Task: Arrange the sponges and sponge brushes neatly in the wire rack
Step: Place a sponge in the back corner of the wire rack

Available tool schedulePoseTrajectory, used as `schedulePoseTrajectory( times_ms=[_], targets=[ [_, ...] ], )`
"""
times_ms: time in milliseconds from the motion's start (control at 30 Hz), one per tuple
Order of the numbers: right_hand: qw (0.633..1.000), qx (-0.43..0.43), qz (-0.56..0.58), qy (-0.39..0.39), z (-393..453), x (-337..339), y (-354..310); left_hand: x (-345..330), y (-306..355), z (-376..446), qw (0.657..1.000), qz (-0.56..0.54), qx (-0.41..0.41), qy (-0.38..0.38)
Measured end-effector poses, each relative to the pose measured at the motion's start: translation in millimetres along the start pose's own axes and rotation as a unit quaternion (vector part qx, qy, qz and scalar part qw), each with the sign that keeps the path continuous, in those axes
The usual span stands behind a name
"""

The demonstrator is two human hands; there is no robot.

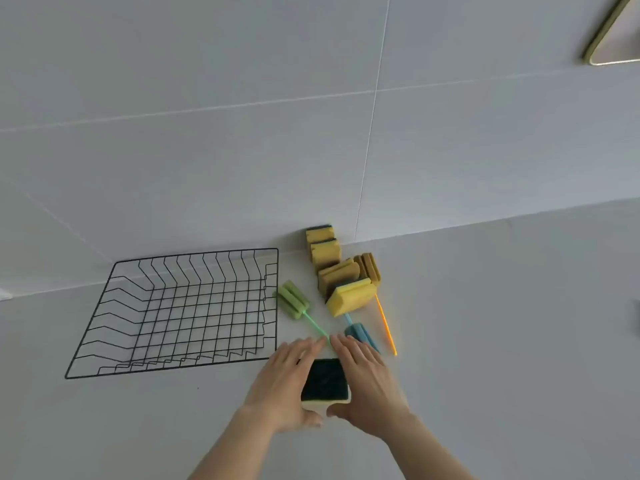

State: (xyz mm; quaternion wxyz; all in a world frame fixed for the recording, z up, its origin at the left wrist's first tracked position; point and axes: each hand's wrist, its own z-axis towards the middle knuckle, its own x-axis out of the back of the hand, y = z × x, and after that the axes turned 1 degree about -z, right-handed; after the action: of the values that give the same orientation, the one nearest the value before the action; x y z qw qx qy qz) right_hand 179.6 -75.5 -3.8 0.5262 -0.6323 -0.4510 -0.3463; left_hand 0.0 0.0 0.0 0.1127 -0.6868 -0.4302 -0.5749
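Note:
A yellow sponge with a dark green scouring top [325, 383] is pressed between my left hand [282, 386] and my right hand [367, 382], low over the counter. The black wire rack [180, 313] lies empty to the left, its right rim close to my left hand. Beyond my fingers lie a green sponge brush [294, 299], a blue sponge brush [360, 336] and an orange brush handle [386, 325]. Several yellow sponges [341, 271] are piled near the wall, the nearest one [349, 296] tilted over the blue and orange handles.
The pale counter [502, 323] meets a grey tiled wall [242, 133] just behind the rack and the sponge pile. A gold-framed object [613, 32] hangs at the top right. A dark edge [638, 317] shows at the far right.

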Motion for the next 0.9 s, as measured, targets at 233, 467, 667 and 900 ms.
schedulePoseTrajectory(
  times_ms=[233,467,667,900],
  targets=[
    [0.999,0.01,0.011,-0.031,9.0,-13.6,1.6,-12.2,8.8,14.2,0.996,0.081,0.038,0.008],
    [0.999,0.021,0.029,-0.031,11.8,-19.1,6.0,-14.0,13.8,15.8,0.995,0.083,0.064,-0.004],
    [0.999,0.011,0.023,-0.032,11.4,-9.5,3.1,-9.7,15.1,14.8,0.997,0.067,0.045,0.006],
    [1.0,0.001,-0.004,-0.012,14.0,19.8,-8.6,18.3,5.7,14.1,0.998,0.042,-0.014,0.043]
  ],
)
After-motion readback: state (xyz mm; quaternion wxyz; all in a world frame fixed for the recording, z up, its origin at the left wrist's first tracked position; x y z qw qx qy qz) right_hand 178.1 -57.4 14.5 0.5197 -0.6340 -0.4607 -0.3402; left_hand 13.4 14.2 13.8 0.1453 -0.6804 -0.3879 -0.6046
